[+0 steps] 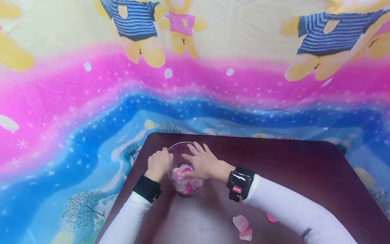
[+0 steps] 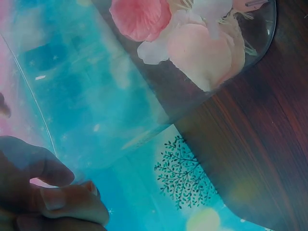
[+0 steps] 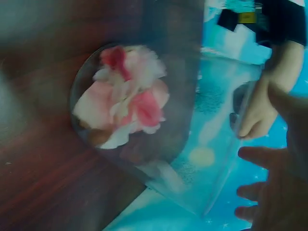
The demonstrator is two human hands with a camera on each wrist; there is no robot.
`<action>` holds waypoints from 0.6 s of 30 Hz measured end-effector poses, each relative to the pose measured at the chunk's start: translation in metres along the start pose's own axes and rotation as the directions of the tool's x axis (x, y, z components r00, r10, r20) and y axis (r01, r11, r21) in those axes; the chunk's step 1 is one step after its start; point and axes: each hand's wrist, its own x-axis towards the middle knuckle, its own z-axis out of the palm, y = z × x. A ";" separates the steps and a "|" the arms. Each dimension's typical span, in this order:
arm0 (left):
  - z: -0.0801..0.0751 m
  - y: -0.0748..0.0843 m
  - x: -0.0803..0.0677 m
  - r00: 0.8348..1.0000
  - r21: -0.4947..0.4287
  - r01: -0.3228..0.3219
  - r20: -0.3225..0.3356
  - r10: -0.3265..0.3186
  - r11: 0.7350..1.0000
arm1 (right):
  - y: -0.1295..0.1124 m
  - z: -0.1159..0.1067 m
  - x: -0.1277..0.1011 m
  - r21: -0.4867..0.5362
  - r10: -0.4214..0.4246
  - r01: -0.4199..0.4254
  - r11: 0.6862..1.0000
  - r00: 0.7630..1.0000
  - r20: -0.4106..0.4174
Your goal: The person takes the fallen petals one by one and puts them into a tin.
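Note:
A clear, see-through container [image 1: 186,194] holds pink and white flower petals [image 1: 182,172] near its bottom. With curled fingers, my left hand [image 1: 159,163] pinches the container's rim on the left side. My right hand [image 1: 204,161] is at the right side of the opening, fingers spread and nothing between them. In the right wrist view its fingers [image 3: 260,156] extend toward the rim, across from the left hand [image 3: 260,113]. The left wrist view shows the petals [image 2: 202,53] through the clear wall, with the left fingers [image 2: 72,202] at the lower left.
Loose pink petals [image 1: 240,223] lie on the dark wooden table [image 1: 274,162] near the right forearm, with another petal [image 1: 271,218] beside the sleeve. A patterned cloth [image 1: 195,74] with bears and snowflakes hangs behind the table and shows along its left side.

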 end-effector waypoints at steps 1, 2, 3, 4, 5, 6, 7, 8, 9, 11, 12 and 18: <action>0.000 0.000 0.000 1.000 0.001 -0.001 -0.002 0.001 1.000 | 0.000 0.002 -0.002 -0.026 0.015 -0.014 1.000 0.998 0.059; 0.000 0.000 0.000 1.000 0.000 -0.002 -0.003 0.002 1.000 | 0.000 0.003 -0.004 -0.035 0.032 -0.028 0.999 0.995 0.098; 0.000 0.000 0.000 1.000 0.001 -0.002 -0.005 0.002 1.000 | 0.001 0.004 -0.005 -0.038 0.037 -0.033 0.999 0.993 0.113; 0.000 0.000 0.000 1.000 0.002 -0.003 -0.005 0.003 1.000 | 0.002 0.005 -0.006 -0.039 0.040 -0.036 0.999 0.993 0.115; 0.000 0.000 0.000 1.000 0.004 -0.004 -0.005 0.004 1.000 | 0.003 0.005 -0.006 -0.038 0.040 -0.037 0.999 0.993 0.108; 0.000 0.000 0.000 1.000 0.007 -0.003 -0.007 0.003 1.000 | 0.004 0.006 -0.007 -0.035 0.041 -0.038 0.999 0.994 0.103; -0.001 0.000 0.000 1.000 0.007 -0.003 -0.006 0.003 1.000 | 0.005 0.006 -0.007 -0.031 0.041 -0.038 0.999 0.994 0.101; -0.001 0.000 0.000 1.000 0.006 -0.001 -0.005 0.001 1.000 | 0.006 0.005 -0.008 -0.025 0.039 -0.037 0.999 0.995 0.096; -0.001 0.000 0.000 1.000 0.004 0.000 -0.005 0.000 1.000 | 0.007 0.005 -0.008 -0.017 0.037 -0.035 0.999 0.995 0.093; -0.002 0.001 -0.001 1.000 0.001 0.001 -0.002 -0.001 1.000 | 0.008 0.004 -0.009 -0.008 0.034 -0.033 0.999 0.995 0.090; -0.002 0.001 -0.001 1.000 0.000 0.002 -0.002 -0.002 1.000 | 0.008 0.004 -0.009 -0.004 0.032 -0.031 0.999 0.996 0.089; -0.002 0.001 0.000 1.000 -0.007 0.005 0.007 -0.005 1.000 | 0.019 0.001 -0.019 0.006 0.038 -0.039 0.999 0.998 0.054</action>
